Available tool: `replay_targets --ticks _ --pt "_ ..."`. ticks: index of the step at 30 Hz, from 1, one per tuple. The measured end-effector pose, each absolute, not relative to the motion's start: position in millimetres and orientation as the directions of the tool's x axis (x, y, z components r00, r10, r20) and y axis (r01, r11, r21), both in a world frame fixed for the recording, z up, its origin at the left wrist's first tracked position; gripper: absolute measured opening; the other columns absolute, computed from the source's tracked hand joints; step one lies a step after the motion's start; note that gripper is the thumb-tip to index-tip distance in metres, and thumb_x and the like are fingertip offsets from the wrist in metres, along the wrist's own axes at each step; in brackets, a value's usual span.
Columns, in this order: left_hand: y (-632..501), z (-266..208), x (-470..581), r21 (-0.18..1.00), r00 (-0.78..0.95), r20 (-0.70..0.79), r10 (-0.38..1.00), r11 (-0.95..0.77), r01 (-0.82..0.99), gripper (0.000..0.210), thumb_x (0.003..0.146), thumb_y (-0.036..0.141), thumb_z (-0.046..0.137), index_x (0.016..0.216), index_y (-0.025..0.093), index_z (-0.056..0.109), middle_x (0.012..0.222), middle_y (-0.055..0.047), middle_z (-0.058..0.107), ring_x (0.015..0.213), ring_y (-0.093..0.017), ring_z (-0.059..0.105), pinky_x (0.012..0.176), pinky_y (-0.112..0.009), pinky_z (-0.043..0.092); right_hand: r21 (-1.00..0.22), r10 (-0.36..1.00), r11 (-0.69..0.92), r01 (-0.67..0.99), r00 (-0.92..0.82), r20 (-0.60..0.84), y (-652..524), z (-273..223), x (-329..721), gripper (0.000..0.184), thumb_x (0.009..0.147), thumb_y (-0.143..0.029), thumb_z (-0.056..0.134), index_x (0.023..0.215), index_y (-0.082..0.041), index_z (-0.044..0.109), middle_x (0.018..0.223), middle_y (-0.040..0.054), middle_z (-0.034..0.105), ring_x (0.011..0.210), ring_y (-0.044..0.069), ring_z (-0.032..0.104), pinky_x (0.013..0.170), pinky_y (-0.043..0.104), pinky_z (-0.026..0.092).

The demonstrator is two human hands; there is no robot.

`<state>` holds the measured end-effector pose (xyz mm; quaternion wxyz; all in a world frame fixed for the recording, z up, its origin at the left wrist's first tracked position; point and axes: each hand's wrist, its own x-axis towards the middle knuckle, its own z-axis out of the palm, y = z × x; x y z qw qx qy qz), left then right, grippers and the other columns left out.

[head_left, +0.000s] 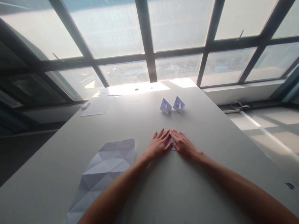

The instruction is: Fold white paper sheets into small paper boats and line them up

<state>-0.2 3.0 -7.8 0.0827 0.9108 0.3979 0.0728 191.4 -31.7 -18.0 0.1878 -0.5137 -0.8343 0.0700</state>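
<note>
Small folded white paper piece (174,148) lies flat on the smooth, matte white table (215,155), about midway between the left and right edges, and mostly covered by two hands. A pale edge and a corner show between and beside the fingers; its full outline is hard to make out under them.

The left hand (159,144) is spread flat, palm down, fingers extended and slightly apart, pressing on the paper's left part and clenching nothing. The right hand (182,144) lies flat too, fingers straight and closer together, over the right part, likewise without a grip. Their fingertips meet or nearly meet above the piece, pointing towards the far edge.

Beyond the hands, towards the table's far edge, stand two crisp, pale paper forms with pointed peaks and faceted sides, the left peaked form (165,106) just beside the right peaked form (179,105).

Nearer the left edge, partly behind the left forearm, spreads a large creased white sheet (107,166), its surface crossed by diagonal and straight folds that raise shallow facets. Smooth flat white sheets (96,107) rest at the far left corner, near the sunlit far edge.
</note>
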Motion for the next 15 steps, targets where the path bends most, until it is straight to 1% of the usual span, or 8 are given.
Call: replay_targets --ticks 3,7,12,15 --pt "2.1 -6.4 1.0 0.214 0.663 0.067 0.746 -0.659 0.721 0.063 0.099 0.058 0.026 0.155 0.031 0.019 0.161 0.001 0.021 0.150 -0.024 0.012 0.120 -0.048 0.010 -0.325 0.893 0.449 0.833 -0.403 0.200 -32.1 -18.0 190.8 0.057 0.094 -0.022 0.037 0.148 -0.003 0.037 0.154 0.0167 0.035 0.144 0.023 0.029 0.119 0.041 0.022" --pt "1.7 -7.5 1.2 0.200 0.629 0.072 0.774 -0.629 0.751 0.067 0.098 0.059 0.028 0.155 0.023 0.022 0.161 -0.005 0.021 0.149 -0.023 0.015 0.121 -0.046 0.009 -0.314 0.894 0.448 0.837 -0.408 0.185 -31.5 -16.4 191.9 0.056 0.095 -0.022 0.036 0.148 -0.004 0.036 0.154 0.0167 0.033 0.145 0.023 0.028 0.119 0.041 0.022" --pt "2.5 -12.6 -0.8 0.166 0.568 0.080 0.819 -0.572 0.803 0.074 0.096 0.061 0.031 0.154 0.014 0.025 0.160 -0.013 0.020 0.149 -0.027 0.015 0.119 -0.053 0.008 -0.300 0.895 0.445 0.844 -0.406 0.185 -30.9 -16.2 191.7 0.054 0.097 -0.025 0.036 0.147 -0.004 0.039 0.153 0.0177 0.035 0.144 0.022 0.029 0.119 0.041 0.022" --pt "3.1 -15.3 -1.4 0.146 0.533 0.091 0.841 -0.540 0.829 0.077 0.096 0.060 0.032 0.153 0.010 0.024 0.160 -0.016 0.019 0.149 -0.028 0.013 0.119 -0.054 0.008 -0.295 0.895 0.444 0.846 -0.403 0.190 -30.9 -16.6 191.5 0.053 0.098 -0.026 0.036 0.147 -0.005 0.040 0.153 0.0174 0.036 0.144 0.022 0.029 0.119 0.040 0.022"
